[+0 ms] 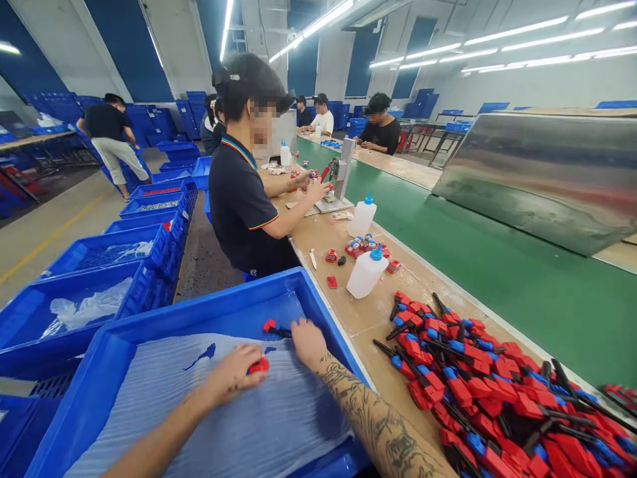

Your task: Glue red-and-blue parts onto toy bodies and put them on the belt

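My left hand [237, 373] is closed over a red plastic part [259, 365] above a blue tray [174, 307]; most of the part is hidden under the fingers. Farther up in the tray lies a red-and-blue plastic part with a black rod [271, 326]. The fingers of my right hand [309, 342] are curled at the end of that rod. A sheet of whitish ribbed wrap [199, 425] lines the tray, with torn holes showing blue beneath.
To the right, a large heap of red, blue and black parts [478, 372] covers the bench [363, 315]. White bottles with blue caps [367, 272] stand ahead, beside a green conveyor belt [413, 212]. A co-worker [243, 179] sits close ahead; blue crates [89, 249] line the left.
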`<state>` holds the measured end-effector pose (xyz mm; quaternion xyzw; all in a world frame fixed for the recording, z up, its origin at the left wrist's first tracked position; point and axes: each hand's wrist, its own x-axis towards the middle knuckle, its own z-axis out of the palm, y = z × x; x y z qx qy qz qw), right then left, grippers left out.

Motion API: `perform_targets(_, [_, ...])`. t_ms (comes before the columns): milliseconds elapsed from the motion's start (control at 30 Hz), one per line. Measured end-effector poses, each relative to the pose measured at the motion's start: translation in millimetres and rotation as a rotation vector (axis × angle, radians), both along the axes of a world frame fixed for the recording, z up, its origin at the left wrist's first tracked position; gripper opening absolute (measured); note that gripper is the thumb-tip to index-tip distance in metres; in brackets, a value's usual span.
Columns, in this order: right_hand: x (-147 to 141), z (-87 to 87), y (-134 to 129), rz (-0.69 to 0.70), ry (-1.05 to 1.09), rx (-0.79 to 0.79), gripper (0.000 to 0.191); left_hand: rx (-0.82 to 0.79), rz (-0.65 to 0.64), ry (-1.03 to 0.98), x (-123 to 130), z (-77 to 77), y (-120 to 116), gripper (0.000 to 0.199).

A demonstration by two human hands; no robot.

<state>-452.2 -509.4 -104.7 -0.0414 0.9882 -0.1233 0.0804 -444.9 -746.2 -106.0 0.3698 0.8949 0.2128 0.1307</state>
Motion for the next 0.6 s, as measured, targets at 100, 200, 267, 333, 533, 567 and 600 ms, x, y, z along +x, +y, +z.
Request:
perform_targets(100, [-23,1.6,-17,0.055,0.044,-0.076,0.025,-0.098,-0.002,-0.004,34,-25.8,-4,0.035])
perform_targets(200, [-39,3.2,-43,0.076,0.042,-0.13,0.029,-0.186,0.016,0.02,44,-41.4,1,0.041])
perform_targets(267, [-40,6.6,-53,0.08,0.031,-0.166,0.026,-0.233,0.02,0.034,44,-45.1,5,0.044])
perform_targets(333, [-32,15.9,-52,0.089,0.05,-0.224,0.024,-0.262,0.011,0.051,44,-46.4,8,0.044])
perform_targets(533, [31,96.4,58,0.11,0.288,-0.365,0.034,-0.085,0.031,0.218,36,-53.6,-4,0.023])
perform_targets(567, [49,114.3,90,0.107,0.323,-0.348,0.032,0.003,0.071,0.261,28,-51.0,-4,0.023])
perform_targets(600, [69,131.3,124,0.087,0.339,-0.306,0.03,0.081,0.11,0.306,19,-44.9,0,0.025])
